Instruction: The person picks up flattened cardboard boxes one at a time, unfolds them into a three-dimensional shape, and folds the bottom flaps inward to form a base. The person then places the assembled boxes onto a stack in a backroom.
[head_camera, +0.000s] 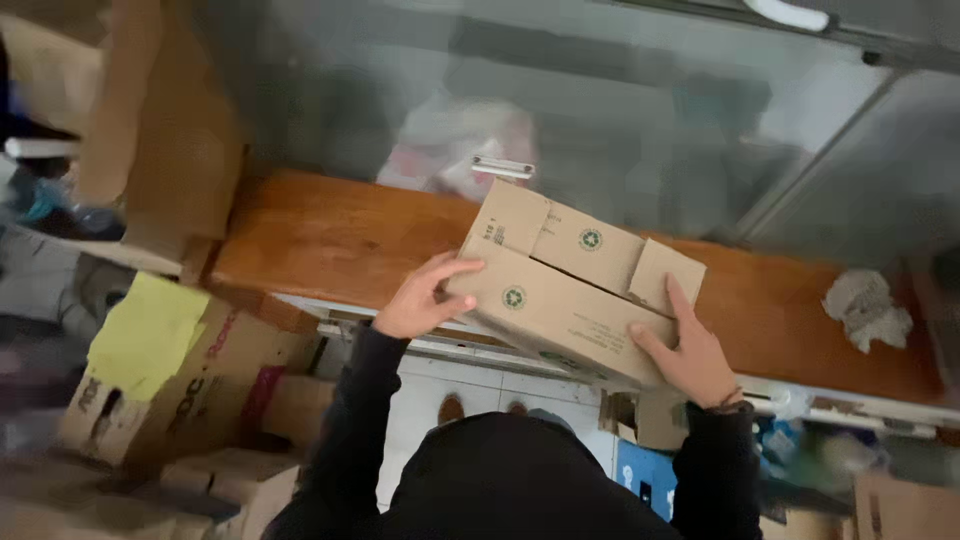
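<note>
Cardboard box (565, 290): a flat, long brown carton, seen tilted, resting partly on the near edge of the wooden surface (330, 235) and overhanging it toward the person.
Top flaps: seen closed but not sealed; one small flap (665, 275) at the right end is lifted and stands loose.
Left hand (420, 295): laid against the left end of the box, fingers (455, 268) spread and curled over the upper edge, so the box is gripped rather than merely touched.
Right hand (690, 355): pressed on the near right corner, palm on the side wall, index finger stretched up toward the loose flap; the box is held, with the fingers kept straight.
Weight: judged light to moderate, since it is steadied at a tilt by two hands without visible strain; what is inside cannot be told.
Stiffness: corrugated walls are expected to be stiff along the edges but to give in the middle of the panels and at the unsealed flaps.
Grip: dry cardboard is judged not slippery; little risk of sliding is expected.
Where to hold: the two short ends or the bottom corners are judged best; the flaps should not be used as handles.
Surroundings: a crumpled white rag (868, 308) lies toward the right end of the surface, well apart from the box; more cartons (180, 390) are stacked on the floor at the left, one covered by a yellow sheet (150, 335).
</note>
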